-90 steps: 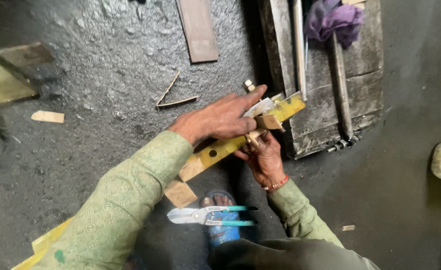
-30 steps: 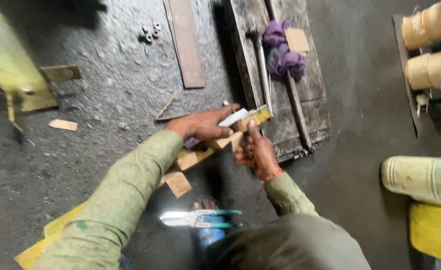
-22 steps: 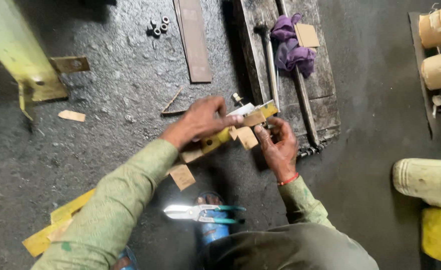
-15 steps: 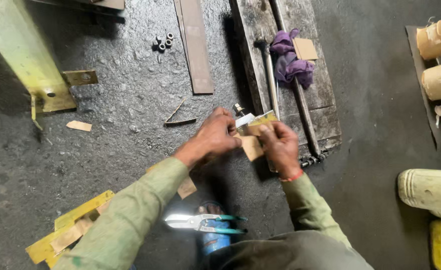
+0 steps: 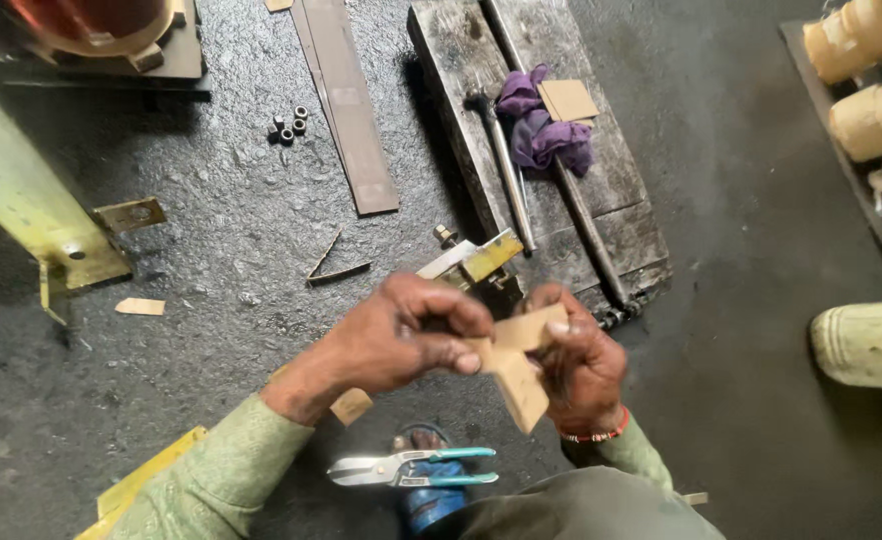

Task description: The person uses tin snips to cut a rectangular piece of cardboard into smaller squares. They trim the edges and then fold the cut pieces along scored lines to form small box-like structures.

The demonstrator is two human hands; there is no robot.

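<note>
A: Entry: hands. Left hand (image 5: 401,340) is closed, thumb and fingers pinching one end of a tan card strip (image 5: 516,370). Right hand (image 5: 581,355) is closed on the strip's other, upper end.

B: Strip position?

A: Between the two hands, held above the floor, near the body. It is bent; one leg runs left-right between the hands, the other hangs down toward the near edge. Both hands touch it; neither is nearer.

B: Surroundings?

A: Yellow metal bar (image 5: 481,262) just beyond the hands. Green-handled snips (image 5: 411,468) on the floor, near side. Wooden block (image 5: 531,150) far right, carrying a purple rag (image 5: 541,125).
</note>
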